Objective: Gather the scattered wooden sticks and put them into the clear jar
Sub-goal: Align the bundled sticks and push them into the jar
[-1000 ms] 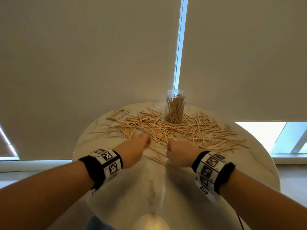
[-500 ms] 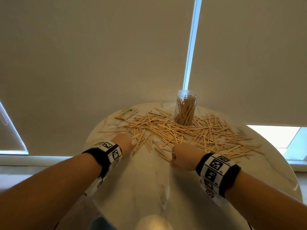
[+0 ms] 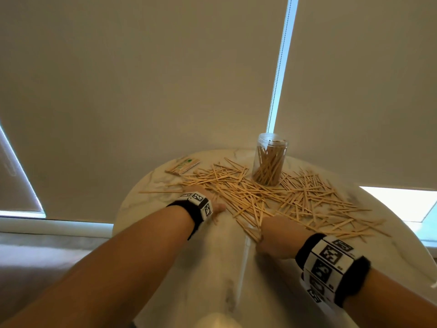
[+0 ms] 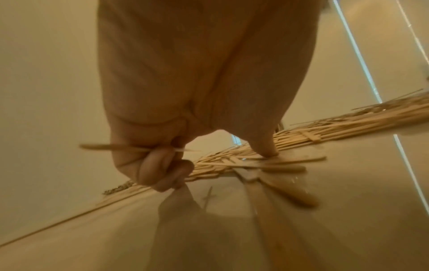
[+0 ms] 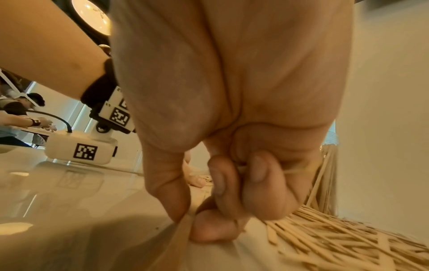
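Many thin wooden sticks (image 3: pixel 272 197) lie scattered across the round marble table (image 3: pixel 203 268). A clear jar (image 3: pixel 269 159) stands upright at the back of the pile, partly filled with sticks. My left hand (image 3: pixel 218 207) is at the pile's left edge. In the left wrist view its curled fingers (image 4: pixel 162 170) grip a few sticks (image 4: pixel 130 147) while the thumb presses on sticks lying on the table. My right hand (image 3: pixel 274 237) is at the pile's near edge. There its curled fingers (image 5: pixel 255 183) hold sticks, and thumb and forefinger pinch another stick at the tabletop.
A flat paper packet (image 3: pixel 182 165) lies at the table's back left. Closed blinds hang close behind the table. The near half of the tabletop holds no sticks. The jar (image 5: pixel 329 165) stands just beyond my right hand. Another person (image 5: pixel 23 110) sits far off.
My left hand has slid left and away from the right hand to the pile's left edge. My right hand has stayed at the pile's near edge. The head view has shifted.
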`<state>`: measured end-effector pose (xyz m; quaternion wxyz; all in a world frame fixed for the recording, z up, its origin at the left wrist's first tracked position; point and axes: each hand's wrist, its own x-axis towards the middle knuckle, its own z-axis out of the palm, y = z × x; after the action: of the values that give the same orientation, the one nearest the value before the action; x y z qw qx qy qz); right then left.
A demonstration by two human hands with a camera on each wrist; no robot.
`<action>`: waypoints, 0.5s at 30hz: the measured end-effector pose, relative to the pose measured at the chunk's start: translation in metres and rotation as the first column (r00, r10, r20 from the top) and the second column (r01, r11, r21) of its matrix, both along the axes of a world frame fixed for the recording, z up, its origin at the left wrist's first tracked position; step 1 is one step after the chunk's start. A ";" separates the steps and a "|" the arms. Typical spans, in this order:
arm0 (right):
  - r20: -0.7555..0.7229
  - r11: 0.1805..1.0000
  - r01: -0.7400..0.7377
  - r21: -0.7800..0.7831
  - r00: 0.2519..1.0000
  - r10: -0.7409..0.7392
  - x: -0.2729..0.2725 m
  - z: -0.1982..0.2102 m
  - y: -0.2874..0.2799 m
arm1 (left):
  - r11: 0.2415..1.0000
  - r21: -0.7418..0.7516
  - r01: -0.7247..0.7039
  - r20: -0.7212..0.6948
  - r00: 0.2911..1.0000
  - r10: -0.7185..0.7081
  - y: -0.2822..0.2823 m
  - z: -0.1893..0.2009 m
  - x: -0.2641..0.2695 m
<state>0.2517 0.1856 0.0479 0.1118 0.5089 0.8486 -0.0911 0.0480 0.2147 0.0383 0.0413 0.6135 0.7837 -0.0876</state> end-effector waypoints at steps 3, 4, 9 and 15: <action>-0.007 1.000 0.003 -0.001 1.000 -0.003 0.003 -0.001 0.004 | 1.000 -0.019 -0.016 0.031 0.999 0.016 0.005 0.003 0.012; 0.001 1.000 0.004 0.000 1.000 -0.004 0.002 -0.001 0.005 | 1.000 -0.007 -0.010 0.065 0.998 0.011 0.008 0.004 0.018; 0.061 0.999 -0.023 0.028 0.998 0.021 0.001 0.001 0.008 | 1.000 -0.015 0.011 0.083 0.996 -0.010 0.008 0.005 0.041; 0.055 0.999 -0.017 0.034 0.998 0.015 0.007 -0.003 0.005 | 1.000 -0.013 0.011 0.086 0.996 -0.009 -0.001 -0.004 0.040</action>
<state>0.2587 0.1909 0.0451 0.1268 0.5061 0.8509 -0.0615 0.0878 0.2140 0.0347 0.0787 0.6204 0.7775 -0.0666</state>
